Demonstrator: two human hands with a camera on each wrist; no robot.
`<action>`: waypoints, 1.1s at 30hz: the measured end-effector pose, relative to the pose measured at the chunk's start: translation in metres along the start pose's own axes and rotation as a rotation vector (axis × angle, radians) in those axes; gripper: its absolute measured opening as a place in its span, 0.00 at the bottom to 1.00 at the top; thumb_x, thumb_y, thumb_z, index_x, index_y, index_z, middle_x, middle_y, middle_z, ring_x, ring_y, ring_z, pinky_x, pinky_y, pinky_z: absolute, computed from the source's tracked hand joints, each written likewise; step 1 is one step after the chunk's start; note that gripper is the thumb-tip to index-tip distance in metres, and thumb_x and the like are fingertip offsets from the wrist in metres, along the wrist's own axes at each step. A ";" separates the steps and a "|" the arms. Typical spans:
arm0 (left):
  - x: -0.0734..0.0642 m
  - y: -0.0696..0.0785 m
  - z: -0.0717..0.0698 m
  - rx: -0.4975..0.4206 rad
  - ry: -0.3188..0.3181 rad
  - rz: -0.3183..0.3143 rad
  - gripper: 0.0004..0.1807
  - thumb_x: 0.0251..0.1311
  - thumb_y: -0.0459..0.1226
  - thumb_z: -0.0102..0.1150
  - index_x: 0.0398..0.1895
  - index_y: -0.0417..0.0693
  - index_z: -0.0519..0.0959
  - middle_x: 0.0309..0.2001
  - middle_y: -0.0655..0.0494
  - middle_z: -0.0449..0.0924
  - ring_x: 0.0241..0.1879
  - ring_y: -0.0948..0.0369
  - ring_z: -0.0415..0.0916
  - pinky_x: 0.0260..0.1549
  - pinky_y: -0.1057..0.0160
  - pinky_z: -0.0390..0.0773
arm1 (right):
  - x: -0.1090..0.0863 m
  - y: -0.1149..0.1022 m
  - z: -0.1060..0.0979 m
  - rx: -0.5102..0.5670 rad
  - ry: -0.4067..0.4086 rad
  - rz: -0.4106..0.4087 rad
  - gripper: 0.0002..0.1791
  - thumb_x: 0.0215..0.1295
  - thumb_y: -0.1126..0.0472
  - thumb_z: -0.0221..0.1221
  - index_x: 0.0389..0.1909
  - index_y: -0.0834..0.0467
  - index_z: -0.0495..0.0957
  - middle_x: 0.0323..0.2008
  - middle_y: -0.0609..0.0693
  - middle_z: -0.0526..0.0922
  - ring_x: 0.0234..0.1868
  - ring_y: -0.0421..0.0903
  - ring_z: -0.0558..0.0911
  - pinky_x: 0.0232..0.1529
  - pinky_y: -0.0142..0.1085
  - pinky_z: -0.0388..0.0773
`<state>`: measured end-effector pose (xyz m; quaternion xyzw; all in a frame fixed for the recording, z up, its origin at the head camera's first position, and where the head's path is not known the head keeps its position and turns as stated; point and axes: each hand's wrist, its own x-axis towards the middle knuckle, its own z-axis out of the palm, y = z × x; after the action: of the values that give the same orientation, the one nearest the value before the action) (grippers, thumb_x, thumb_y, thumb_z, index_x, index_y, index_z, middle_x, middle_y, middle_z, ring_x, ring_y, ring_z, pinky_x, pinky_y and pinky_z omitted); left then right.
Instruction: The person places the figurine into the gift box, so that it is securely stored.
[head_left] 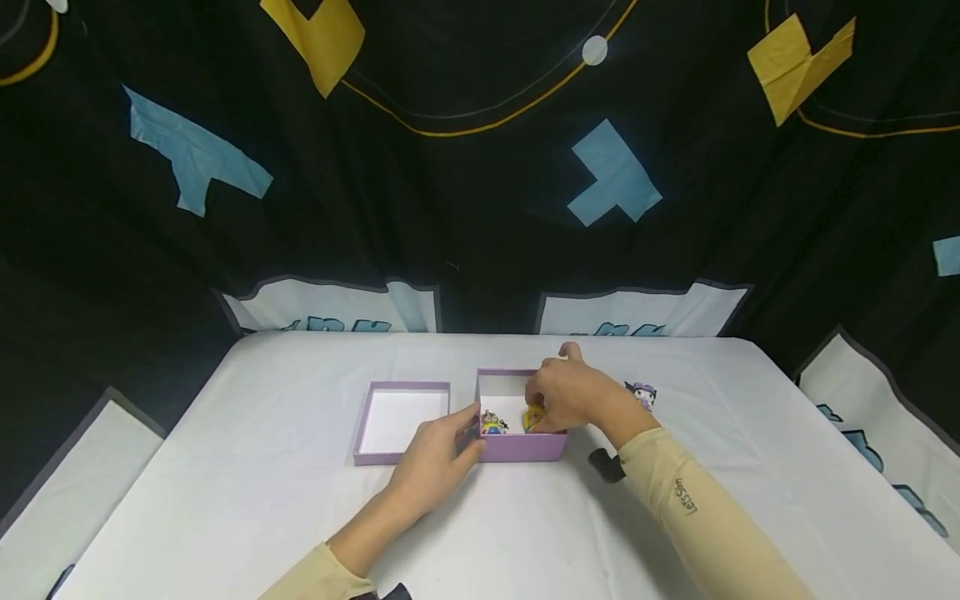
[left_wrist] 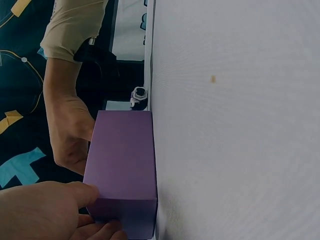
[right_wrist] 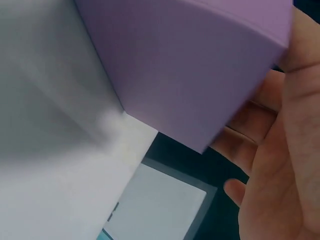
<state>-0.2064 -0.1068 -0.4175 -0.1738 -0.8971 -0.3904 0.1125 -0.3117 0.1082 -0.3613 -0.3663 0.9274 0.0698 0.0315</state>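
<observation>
An open purple box (head_left: 522,448) with a white inside stands on the table. My left hand (head_left: 433,457) grips its near left corner, thumb towards the front and fingers along the left side; the left wrist view shows this hand (left_wrist: 47,212) on the box (left_wrist: 122,155). My right hand (head_left: 573,392) reaches into the box from the right and pinches a small yellow figurine (head_left: 531,417). Another small colourful figurine (head_left: 492,423) lies inside at the left. In the right wrist view the box wall (right_wrist: 175,70) hides what the right hand (right_wrist: 280,145) holds.
Left of the box lies its shallow purple-rimmed lid (head_left: 378,458), white inside up. A purple-and-white character figurine (head_left: 643,394) stands to the right, beyond my right forearm. A white cloth covers the table (head_left: 247,467); a black patterned curtain (head_left: 450,208) hangs behind.
</observation>
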 end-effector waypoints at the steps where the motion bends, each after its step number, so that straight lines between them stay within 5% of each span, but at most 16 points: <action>1: 0.000 -0.001 0.000 0.002 0.000 0.003 0.28 0.62 0.36 0.63 0.65 0.35 0.71 0.57 0.44 0.78 0.58 0.50 0.75 0.58 0.52 0.74 | -0.001 0.001 -0.001 0.010 0.007 0.000 0.12 0.48 0.41 0.71 0.31 0.41 0.85 0.23 0.29 0.76 0.35 0.35 0.73 0.64 0.56 0.53; 9: 0.001 -0.001 0.001 0.011 -0.005 0.001 0.29 0.62 0.36 0.63 0.65 0.36 0.70 0.57 0.45 0.78 0.58 0.51 0.75 0.57 0.54 0.75 | -0.027 0.012 -0.004 0.231 0.162 -0.008 0.23 0.50 0.43 0.71 0.43 0.51 0.87 0.41 0.41 0.85 0.45 0.42 0.80 0.56 0.42 0.73; 14: 0.000 0.001 0.000 0.013 -0.007 -0.003 0.29 0.62 0.37 0.63 0.65 0.36 0.70 0.57 0.45 0.79 0.58 0.51 0.75 0.58 0.53 0.75 | -0.051 0.021 0.001 0.384 0.285 0.081 0.19 0.59 0.53 0.66 0.50 0.54 0.83 0.49 0.46 0.83 0.55 0.48 0.79 0.58 0.48 0.76; 22: 0.000 0.001 -0.001 -0.049 -0.023 -0.048 0.29 0.64 0.39 0.62 0.67 0.38 0.70 0.58 0.48 0.78 0.60 0.53 0.73 0.59 0.54 0.73 | -0.088 0.055 0.020 0.667 0.477 0.261 0.18 0.64 0.57 0.63 0.54 0.55 0.81 0.53 0.49 0.82 0.53 0.55 0.79 0.51 0.54 0.79; 33: 0.000 0.000 0.000 -0.039 -0.015 -0.055 0.29 0.63 0.39 0.62 0.66 0.40 0.70 0.58 0.49 0.78 0.60 0.54 0.73 0.60 0.54 0.72 | -0.124 0.097 0.047 0.685 0.458 0.542 0.27 0.67 0.52 0.60 0.63 0.60 0.72 0.60 0.61 0.76 0.61 0.63 0.73 0.59 0.59 0.72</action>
<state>-0.2064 -0.1064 -0.4170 -0.1541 -0.8945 -0.4095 0.0917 -0.2872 0.2694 -0.3841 -0.0865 0.9419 -0.3159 -0.0739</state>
